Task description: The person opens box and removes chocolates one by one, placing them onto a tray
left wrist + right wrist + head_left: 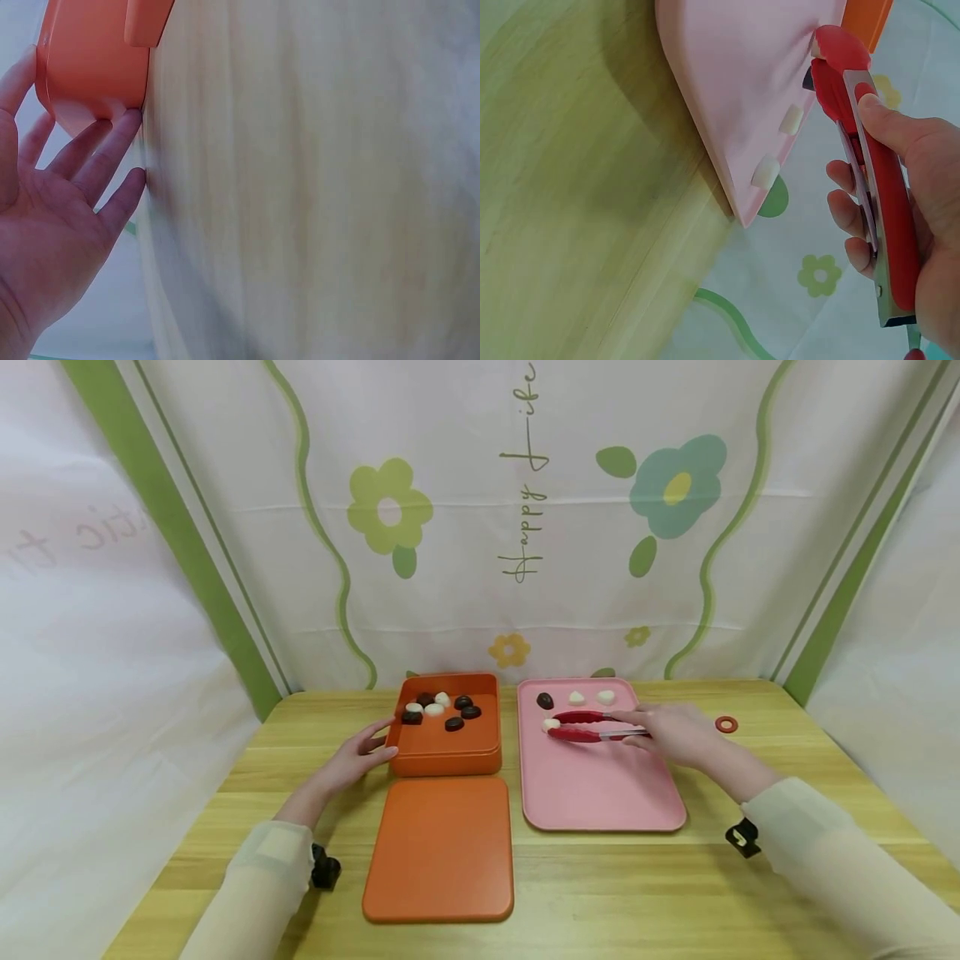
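My right hand [675, 732] grips a pair of red tongs [885, 187] over the pink tray [600, 793]. Between the tong tips is a white piece [551, 725], low over the tray's left side. Along the tray's far edge lie a dark piece [545, 701] and two white pieces, one of them a white heart-like piece [606, 697]. My left hand [352, 762] touches the left side of the orange box [446, 765] with spread fingers. Several dark and white pieces, such as a dark piece [454, 724], lie inside that box.
A flat orange lid [441, 852] lies in front of the box on the wooden table [600, 893]. To the right of the tray is a small red ring [726, 724]. A printed curtain [450, 593] stands behind the table.
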